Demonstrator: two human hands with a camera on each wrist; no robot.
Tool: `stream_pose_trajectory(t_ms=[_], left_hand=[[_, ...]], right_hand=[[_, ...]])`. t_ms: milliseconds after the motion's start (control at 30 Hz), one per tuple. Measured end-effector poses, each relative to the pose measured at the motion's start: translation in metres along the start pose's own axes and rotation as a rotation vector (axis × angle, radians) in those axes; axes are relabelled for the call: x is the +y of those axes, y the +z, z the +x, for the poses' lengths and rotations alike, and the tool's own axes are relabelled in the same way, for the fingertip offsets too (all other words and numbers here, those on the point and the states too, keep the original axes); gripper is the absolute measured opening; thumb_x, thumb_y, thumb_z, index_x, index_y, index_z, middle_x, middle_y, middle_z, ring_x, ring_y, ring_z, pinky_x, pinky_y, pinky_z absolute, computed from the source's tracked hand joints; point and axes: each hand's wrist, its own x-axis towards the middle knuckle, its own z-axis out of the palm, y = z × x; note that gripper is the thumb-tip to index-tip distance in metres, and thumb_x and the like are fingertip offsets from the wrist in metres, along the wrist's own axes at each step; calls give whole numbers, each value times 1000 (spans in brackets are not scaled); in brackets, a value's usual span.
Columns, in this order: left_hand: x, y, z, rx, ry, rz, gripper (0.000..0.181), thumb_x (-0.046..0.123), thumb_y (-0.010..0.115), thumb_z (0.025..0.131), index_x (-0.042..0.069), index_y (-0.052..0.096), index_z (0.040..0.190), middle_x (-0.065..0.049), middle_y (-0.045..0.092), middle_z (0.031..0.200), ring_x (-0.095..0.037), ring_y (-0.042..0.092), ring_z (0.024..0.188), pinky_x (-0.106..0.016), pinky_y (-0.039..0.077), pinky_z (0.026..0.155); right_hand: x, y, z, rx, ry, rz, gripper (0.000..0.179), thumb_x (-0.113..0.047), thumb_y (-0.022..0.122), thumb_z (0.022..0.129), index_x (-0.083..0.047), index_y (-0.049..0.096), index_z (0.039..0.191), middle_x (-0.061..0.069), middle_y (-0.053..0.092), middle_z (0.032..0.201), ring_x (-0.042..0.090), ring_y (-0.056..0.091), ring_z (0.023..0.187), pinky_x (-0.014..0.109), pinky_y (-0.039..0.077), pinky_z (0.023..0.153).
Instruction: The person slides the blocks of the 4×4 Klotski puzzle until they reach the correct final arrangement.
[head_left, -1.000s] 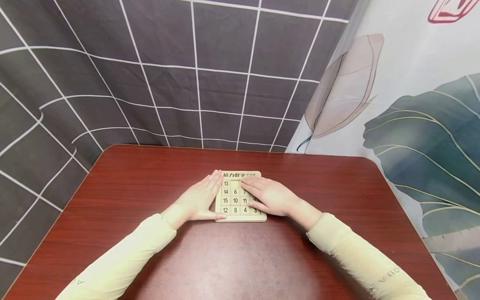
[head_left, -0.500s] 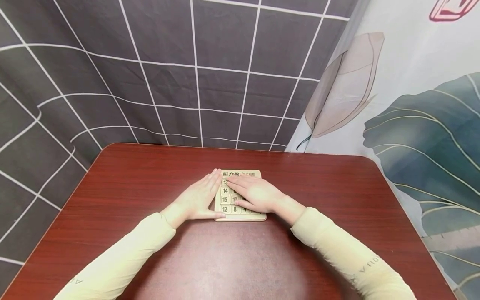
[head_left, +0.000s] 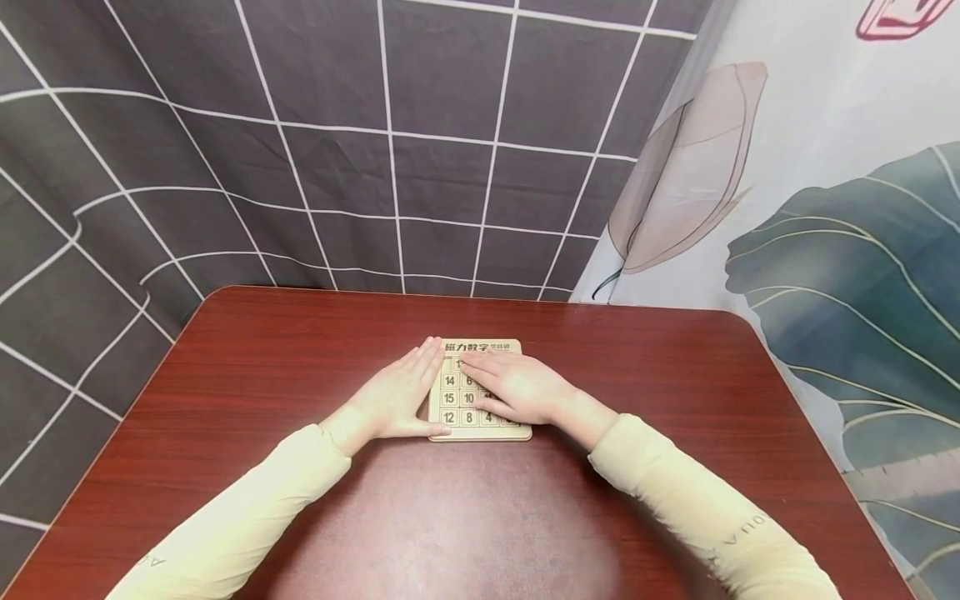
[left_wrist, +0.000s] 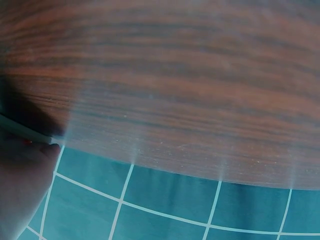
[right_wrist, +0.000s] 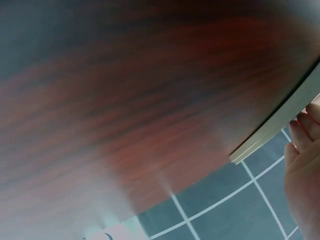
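Note:
A pale wooden number sliding puzzle (head_left: 480,432) lies flat on the table, with dark Chinese lettering along its top border. My left hand (head_left: 388,398) rests along the board's left edge, fingers straight and thumb spread over the bottom left corner. My right hand (head_left: 525,389) lies over the right side of the board. Its straight fingertips touch the 13 tile (head_left: 460,364) in the top row, partly hiding it; a gap shows left of that tile. Tiles 14, 15, 12 and 8 are readable; several others are covered. In the right wrist view, right fingers (right_wrist: 301,135) rest at the board's edge (right_wrist: 280,117).
The dark red wooden table (head_left: 300,350) has rounded far corners. Behind it hangs a dark grey cloth (head_left: 442,83) with white grid lines. At the right hangs a white cloth (head_left: 675,250) with leaf prints.
My right hand slides left across the board to the 13 tile, then slightly back right. The 13 tile has shifted right, leaving a gap in the top left corner. My left hand stays put.

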Motion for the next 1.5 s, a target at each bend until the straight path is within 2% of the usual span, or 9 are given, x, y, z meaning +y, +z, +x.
stream_pose_trajectory(t_ms=[200, 367, 667, 800, 1033, 1267, 1500], left_hand=[[-1, 0, -1, -5, -3, -9, 121, 73, 65, 90, -15, 25, 162, -32, 22, 172, -42, 23, 163, -47, 28, 134], [-1, 0, -1, -13, -10, -18, 121, 73, 66, 90, -15, 24, 162, -32, 22, 172, -42, 23, 164, -47, 28, 134], [-1, 1, -2, -19, -13, -14, 121, 74, 65, 90, -14, 24, 162, -31, 21, 173, -41, 22, 164, -46, 27, 135], [-1, 1, -2, -15, -8, -13, 120, 73, 65, 90, -14, 25, 162, -31, 22, 173, -41, 23, 164, -47, 28, 135], [0, -1, -2, -8, -1, -10, 119, 72, 65, 91, -15, 25, 161, -31, 23, 172, -41, 24, 163, -47, 28, 134], [1, -3, -2, -14, -2, -1, 120, 73, 64, 90, -15, 26, 161, -32, 23, 172, -41, 24, 163, -47, 29, 134], [0, -2, -1, -28, -9, -6, 119, 74, 63, 91, -14, 26, 162, -31, 22, 173, -40, 23, 164, -46, 28, 134]], right_hand=[[6, 2, -9, 2, 20, -3, 61, -42, 57, 108, -5, 51, 157, 9, 51, 164, 25, 48, 153, 43, 37, 130], [7, 6, -10, 6, 19, -8, 62, -43, 55, 109, -5, 51, 157, 9, 51, 165, 24, 47, 154, 42, 36, 131], [-8, 6, -3, 40, -55, -24, 61, -42, 58, 107, -7, 52, 157, 10, 53, 163, 24, 49, 153, 42, 39, 130], [-15, 6, -1, 19, -72, -20, 61, -42, 57, 108, -8, 51, 158, 8, 51, 165, 23, 48, 154, 41, 39, 129], [-16, 4, 1, -12, -54, -19, 61, -42, 56, 108, -8, 50, 159, 8, 50, 165, 23, 48, 154, 41, 38, 130], [-9, 4, 7, -2, -39, -18, 58, -39, 56, 109, -6, 52, 157, 10, 51, 164, 24, 49, 153, 42, 39, 129], [-3, 4, 14, -10, -20, 3, 59, -38, 55, 109, -4, 51, 157, 11, 50, 165, 25, 47, 154, 43, 35, 131]])
